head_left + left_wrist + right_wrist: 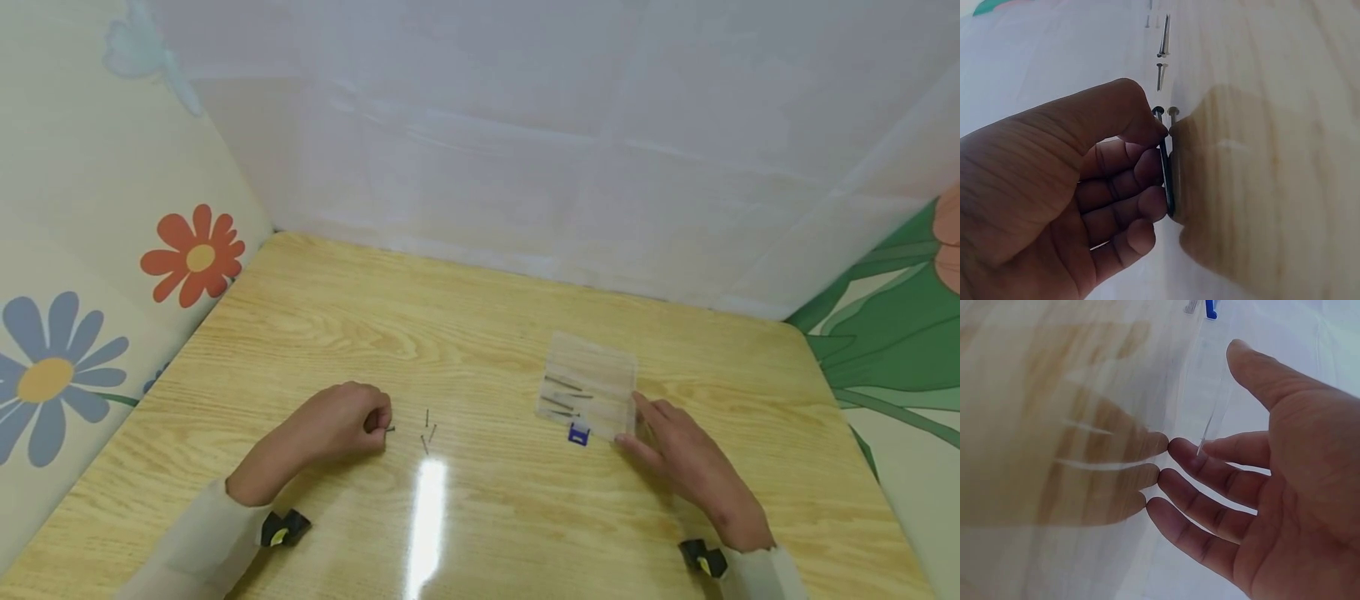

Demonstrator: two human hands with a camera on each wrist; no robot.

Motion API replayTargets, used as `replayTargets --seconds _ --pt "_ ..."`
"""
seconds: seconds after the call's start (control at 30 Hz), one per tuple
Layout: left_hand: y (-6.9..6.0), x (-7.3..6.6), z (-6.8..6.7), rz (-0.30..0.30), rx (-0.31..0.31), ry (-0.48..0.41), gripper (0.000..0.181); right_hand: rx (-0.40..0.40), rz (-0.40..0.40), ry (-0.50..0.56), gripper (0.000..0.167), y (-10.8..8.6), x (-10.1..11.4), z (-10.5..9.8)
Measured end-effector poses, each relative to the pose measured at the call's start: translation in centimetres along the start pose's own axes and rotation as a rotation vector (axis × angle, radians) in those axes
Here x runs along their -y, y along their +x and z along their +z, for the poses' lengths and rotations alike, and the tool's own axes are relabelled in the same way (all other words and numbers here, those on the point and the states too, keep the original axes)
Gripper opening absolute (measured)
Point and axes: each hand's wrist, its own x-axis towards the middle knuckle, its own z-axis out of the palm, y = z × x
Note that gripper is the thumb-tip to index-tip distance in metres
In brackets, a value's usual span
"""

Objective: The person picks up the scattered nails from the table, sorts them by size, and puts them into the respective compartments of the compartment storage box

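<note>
My left hand (333, 423) is low over the table, pinching a dark nail (1168, 181) between thumb and fingertips; the nail's round head pokes out above the thumb in the left wrist view. Just right of it lie three loose nails (432, 433). A clear plastic box (603, 367) with several nails (564, 407) in it sits farther right, its blue latch (578, 433) at the near edge. At the box's right side, my right hand (686, 458) has its thumb and fingers spread and loosely extended, fingertips at the box edge and tabletop.
The glossy wood-grain table (480, 517) mirrors a bright strip of light near its front. A pale sheet (480, 150) hangs behind, and flower-patterned panels (67, 250) stand at both sides.
</note>
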Motion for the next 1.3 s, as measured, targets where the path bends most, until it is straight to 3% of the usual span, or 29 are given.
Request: replayTargets --seconds 0.27,0.8,1.3 --pt "0.0 -0.1 0.0 0.001 -0.014 0.026 0.012 0.004 0.003 0.01 0.074 0.0 0.0 0.0" --pt "0.2 -0.4 0.2 -0.005 -0.034 0.02 0.018 -0.006 -0.005 0.017 0.073 0.1 0.0 0.0" --pt "2.7 -2.8 0.0 0.082 -0.031 0.061 0.016 -0.008 -0.005 0.008 0.073 0.1 -0.1 0.1"
